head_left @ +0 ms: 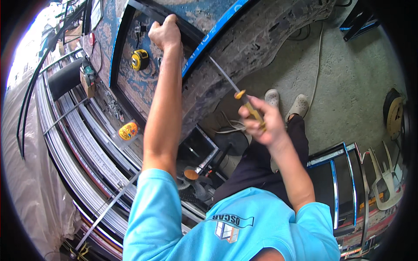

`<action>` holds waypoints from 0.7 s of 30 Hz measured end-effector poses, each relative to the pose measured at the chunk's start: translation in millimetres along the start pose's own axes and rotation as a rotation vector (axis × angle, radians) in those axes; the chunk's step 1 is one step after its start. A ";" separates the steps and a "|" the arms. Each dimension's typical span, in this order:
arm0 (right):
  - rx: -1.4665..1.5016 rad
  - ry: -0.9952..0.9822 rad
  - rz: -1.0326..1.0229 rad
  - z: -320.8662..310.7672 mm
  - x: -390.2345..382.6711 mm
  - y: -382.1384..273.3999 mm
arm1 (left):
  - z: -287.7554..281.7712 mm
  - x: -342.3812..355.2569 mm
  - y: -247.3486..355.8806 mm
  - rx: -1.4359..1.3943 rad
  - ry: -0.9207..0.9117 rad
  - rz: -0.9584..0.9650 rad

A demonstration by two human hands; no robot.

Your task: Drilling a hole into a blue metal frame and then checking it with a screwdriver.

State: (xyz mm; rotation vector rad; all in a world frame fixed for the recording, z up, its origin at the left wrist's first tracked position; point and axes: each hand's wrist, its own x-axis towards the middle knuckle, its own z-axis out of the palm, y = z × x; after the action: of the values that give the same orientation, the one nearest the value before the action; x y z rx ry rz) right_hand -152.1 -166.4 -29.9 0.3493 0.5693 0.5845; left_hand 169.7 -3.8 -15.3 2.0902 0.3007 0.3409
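My right hand (266, 124) is closed around the yellow and black handle of a screwdriver (247, 104). The screwdriver's long thin shaft points up and left, and its tip is at the outer edge of a dark metal frame (191, 30) with blue film along its sides. My left hand (166, 32) is closed on the frame's inner bar, its thumb on top. The frame lies on a worn, blue and grey workbench. Inside the frame lie a yellow tape measure (139, 59) and a small black fitting (138, 29). Slight motion blur softens my right hand.
Long metal profiles (82, 130) are stacked on a rack at left. A jar with an orange lid (128, 130) and a green power tool (88, 71) are near the bench's left edge. A cable (319, 65) runs over the concrete floor. A white plastic chair (385, 182) lies at right.
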 end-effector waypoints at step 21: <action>-1.590 0.207 -1.208 15.6 4.3 11.3 | -5.6 1.0 -17.6 0.104 -0.003 -0.011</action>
State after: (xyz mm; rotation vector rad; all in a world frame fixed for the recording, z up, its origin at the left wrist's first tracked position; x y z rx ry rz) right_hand -144.6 -157.3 -14.0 -1.4976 0.2729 -0.2386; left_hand 167.3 9.9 -27.6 2.1902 0.3344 0.3210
